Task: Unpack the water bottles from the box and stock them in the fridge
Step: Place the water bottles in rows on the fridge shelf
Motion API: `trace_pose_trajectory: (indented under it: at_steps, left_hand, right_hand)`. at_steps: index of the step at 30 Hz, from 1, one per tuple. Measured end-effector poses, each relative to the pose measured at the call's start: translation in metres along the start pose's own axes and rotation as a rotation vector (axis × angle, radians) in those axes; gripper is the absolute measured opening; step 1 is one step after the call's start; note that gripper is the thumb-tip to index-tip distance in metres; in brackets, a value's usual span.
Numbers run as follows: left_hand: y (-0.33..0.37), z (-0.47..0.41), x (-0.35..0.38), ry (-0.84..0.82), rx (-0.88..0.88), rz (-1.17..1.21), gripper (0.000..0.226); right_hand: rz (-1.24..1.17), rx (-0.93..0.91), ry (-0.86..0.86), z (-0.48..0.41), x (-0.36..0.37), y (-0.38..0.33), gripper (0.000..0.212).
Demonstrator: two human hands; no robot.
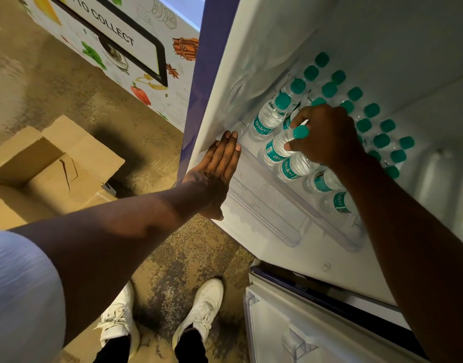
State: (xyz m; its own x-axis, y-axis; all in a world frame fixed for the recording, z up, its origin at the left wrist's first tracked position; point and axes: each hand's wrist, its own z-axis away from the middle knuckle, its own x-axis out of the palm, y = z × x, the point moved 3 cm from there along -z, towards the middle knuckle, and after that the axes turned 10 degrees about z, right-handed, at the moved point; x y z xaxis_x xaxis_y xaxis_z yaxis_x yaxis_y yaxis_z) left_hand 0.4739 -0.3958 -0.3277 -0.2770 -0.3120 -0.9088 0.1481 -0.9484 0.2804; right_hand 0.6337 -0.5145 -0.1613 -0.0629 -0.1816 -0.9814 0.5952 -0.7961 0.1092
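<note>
Several small clear water bottles (267, 120) with teal caps and teal labels stand packed in rows on a shelf inside the open white fridge (382, 35). My right hand (327, 134) reaches in from the right and grips one bottle (277, 148) at its neck, just below its teal cap, in the front-left part of the rows. My left hand (217, 169) lies flat with straight fingers against the fridge's left inner edge, holding nothing. The open cardboard box (28, 163) sits on the floor at left; its inside looks empty from here.
A white cabinet (125, 48) printed with vegetables stands behind the box. The fridge's blue side edge (199, 87) runs down the middle. A lower fridge compartment (290, 323) sits at bottom right. My white shoes (199, 315) stand on the brown mottled floor.
</note>
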Motion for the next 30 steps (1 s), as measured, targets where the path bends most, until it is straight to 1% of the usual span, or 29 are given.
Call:
trace_pose_trajectory:
  at_steps: [5,8,16,25,30]
  left_hand:
    - [0.000,-0.002,0.002,0.000,-0.003,-0.002,0.170]
    - [-0.001,-0.004,0.004,-0.005,-0.008,-0.011,0.171]
    - [0.001,-0.003,0.000,-0.012,-0.006,-0.031,0.168]
    - [0.005,0.002,-0.005,-0.050,0.013,-0.120,0.154]
    - [0.004,-0.001,-0.002,-0.072,0.017,-0.106,0.160]
  right_hand:
    - [-0.017,-0.011,0.081,0.001,-0.005,0.003,0.045]
    - [0.003,-0.004,0.104,-0.004,-0.010,0.003,0.044]
    - [0.024,0.029,0.091,-0.012,-0.012,0.001,0.049]
    - [0.035,0.060,0.084,-0.013,-0.009,0.006,0.054]
    - [0.049,0.050,0.093,-0.013,-0.007,0.005,0.057]
